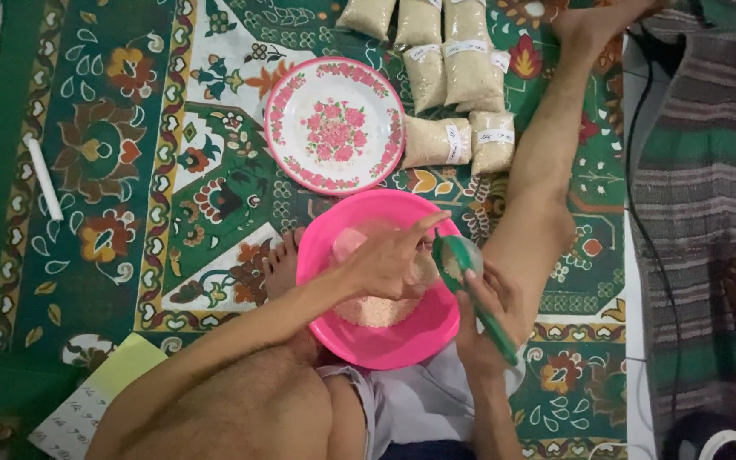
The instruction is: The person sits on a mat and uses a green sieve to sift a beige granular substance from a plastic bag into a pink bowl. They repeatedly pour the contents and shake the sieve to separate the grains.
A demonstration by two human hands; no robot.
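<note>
Left hand (385,264) over pink bowl (334,341), fingers curled together, one finger pointing at green scoop (460,264); cannot tell if it pinches anything. Right hand (483,319) wrapped tight round scoop handle. Scoop sits at bowl's right edge, grains inside. Bowl holds pale grains, rests on green flowery rug (129,170) between legs. Flower plate (334,124) just behind bowl. Small filled bags (457,81) beside plate.

Bowl (359,341): bright pink.
Plate (335,125): white, pink floral rim and centre.
Spoon (470,285): green.
Carpet (112,170): dark green, orange and white flowers.
Bags (462,81): beige, white labels.
</note>
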